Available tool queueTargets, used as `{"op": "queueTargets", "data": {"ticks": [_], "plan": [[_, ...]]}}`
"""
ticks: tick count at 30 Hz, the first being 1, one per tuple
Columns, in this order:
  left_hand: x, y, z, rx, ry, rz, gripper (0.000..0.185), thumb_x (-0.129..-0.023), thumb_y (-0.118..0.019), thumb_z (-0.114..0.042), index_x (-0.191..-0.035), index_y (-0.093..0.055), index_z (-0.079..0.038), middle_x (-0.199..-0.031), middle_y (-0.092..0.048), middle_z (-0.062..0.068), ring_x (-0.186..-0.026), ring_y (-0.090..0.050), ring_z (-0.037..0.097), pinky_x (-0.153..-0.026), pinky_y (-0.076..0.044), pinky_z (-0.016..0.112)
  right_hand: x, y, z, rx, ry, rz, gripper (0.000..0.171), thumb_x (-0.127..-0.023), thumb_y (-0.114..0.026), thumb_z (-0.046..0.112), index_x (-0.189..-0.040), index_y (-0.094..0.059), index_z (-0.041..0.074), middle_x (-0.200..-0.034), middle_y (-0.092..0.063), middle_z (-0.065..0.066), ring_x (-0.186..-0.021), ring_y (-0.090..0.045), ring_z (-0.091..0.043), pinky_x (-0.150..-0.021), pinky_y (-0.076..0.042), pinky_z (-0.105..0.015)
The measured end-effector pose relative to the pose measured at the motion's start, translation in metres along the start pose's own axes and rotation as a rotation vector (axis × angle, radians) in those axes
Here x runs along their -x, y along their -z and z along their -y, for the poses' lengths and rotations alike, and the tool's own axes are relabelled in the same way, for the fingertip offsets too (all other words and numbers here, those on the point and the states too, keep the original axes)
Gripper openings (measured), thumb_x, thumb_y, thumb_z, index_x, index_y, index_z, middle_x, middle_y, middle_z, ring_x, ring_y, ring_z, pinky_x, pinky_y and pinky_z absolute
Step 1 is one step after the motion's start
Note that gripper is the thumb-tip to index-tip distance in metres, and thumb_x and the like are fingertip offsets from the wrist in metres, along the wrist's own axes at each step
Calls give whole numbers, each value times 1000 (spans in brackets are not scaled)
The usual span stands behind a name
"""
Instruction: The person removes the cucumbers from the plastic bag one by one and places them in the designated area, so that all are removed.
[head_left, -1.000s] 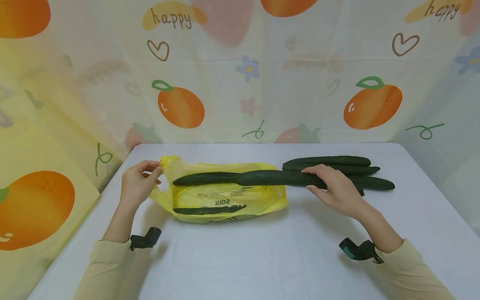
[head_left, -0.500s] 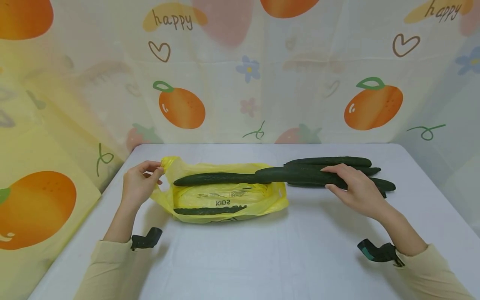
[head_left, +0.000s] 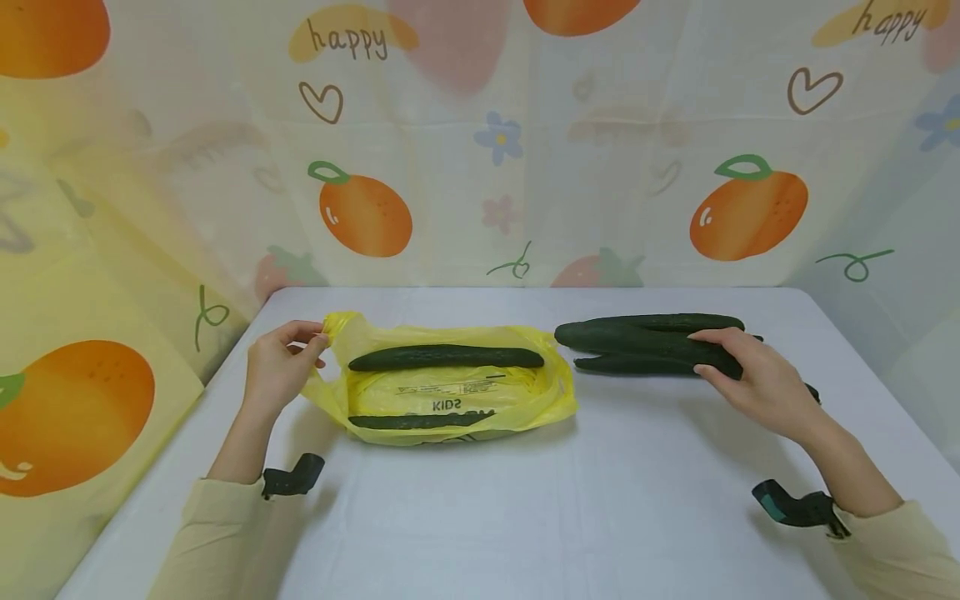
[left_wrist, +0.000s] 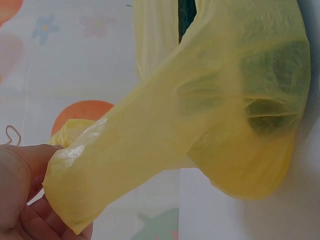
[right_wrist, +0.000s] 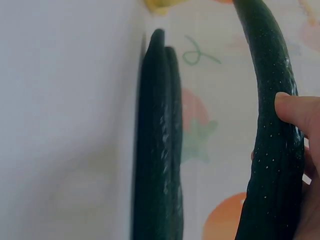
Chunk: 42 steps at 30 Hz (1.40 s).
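My left hand [head_left: 281,367] pinches a handle of the yellow plastic bag [head_left: 557,404] at its left end, and the left wrist view shows the film stretched from the fingers. One dark green cucumber [head_left: 446,357] lies along the bag's far side, fully visible. Another cucumber [head_left: 408,422] shows partly behind the near edge. To the right, my right hand [head_left: 765,383] grips a long cucumber [right_wrist: 272,135] between thumb and fingers. It is raised above the table, apart from the cucumbers [right_wrist: 157,130] lying there, and overlaps them in the head view.
The bag and loose cucumbers [head_left: 630,366] rest on a white-covered table [head_left: 480,517]. A printed fabric backdrop [head_left: 442,167] rises behind the table, with a yellowish one along the left. Each wrist carries a small black camera [head_left: 798,507].
My right hand has moved right with its cucumber, whose left end has come away from over the bag and uncovered the cucumber inside. The left hand stays at the bag handle.
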<state>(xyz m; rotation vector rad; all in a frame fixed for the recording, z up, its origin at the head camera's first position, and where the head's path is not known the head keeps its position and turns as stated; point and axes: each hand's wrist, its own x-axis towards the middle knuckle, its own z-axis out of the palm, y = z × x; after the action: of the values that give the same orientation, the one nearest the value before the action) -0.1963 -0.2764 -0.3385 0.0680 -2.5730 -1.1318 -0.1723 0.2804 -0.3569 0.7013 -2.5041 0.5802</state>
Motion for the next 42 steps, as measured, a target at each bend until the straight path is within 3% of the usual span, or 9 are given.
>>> {"op": "queueTargets", "data": {"ticks": [3,10,17,24,32,42], "plan": [[0,0,0,3,-3,-2,24,-90,-59,-22,-104,-66,-4,-94,-65,17,-54,-60,2,-42,-45,19,2,1,-6,4,1,9,44,-73,-73,3,-114,-58,5,-104,-62,-8,-78,-55,-16,-71,-41,-17],[-1,-1,-1,5,-8,1,24,-89,-60,-22,-103,-66,-4,-93,-66,17,-54,-61,5,-41,-45,19,5,0,-19,-11,26,55,44,-72,-74,3,-113,-58,4,-99,-63,-8,-61,-39,1,-57,-35,-14],[-2,-2,1,-8,12,-4,22,-90,-59,-22,-103,-66,-6,-93,-65,13,-55,-62,6,-42,-45,21,9,-2,-32,-20,74,101,45,-69,-76,1,-111,-60,7,-102,-64,-5,-73,-48,0,-65,-38,-11],[-3,-2,3,-12,16,-2,20,-90,-58,-23,-102,-66,-8,-92,-65,9,-57,-63,10,-42,-45,23,13,-6,-41,-37,46,171,42,-72,-75,4,-111,-60,11,-103,-64,0,-93,-52,3,-76,-37,-5],[-3,-2,3,-12,22,-1,20,-90,-59,-23,-101,-67,-9,-93,-64,8,-59,-64,15,-42,-46,23,17,-9,-49,-20,14,230,39,-77,-73,11,-112,-59,14,-105,-64,2,-93,-55,-4,-75,-41,-12],[-3,-1,3,-13,30,2,20,-90,-59,-23,-102,-66,-9,-93,-65,9,-60,-65,15,-43,-47,22,18,-15,-59,-67,48,260,36,-75,-74,9,-109,-60,13,-103,-64,1,-93,-53,1,-77,-37,-4]]}}
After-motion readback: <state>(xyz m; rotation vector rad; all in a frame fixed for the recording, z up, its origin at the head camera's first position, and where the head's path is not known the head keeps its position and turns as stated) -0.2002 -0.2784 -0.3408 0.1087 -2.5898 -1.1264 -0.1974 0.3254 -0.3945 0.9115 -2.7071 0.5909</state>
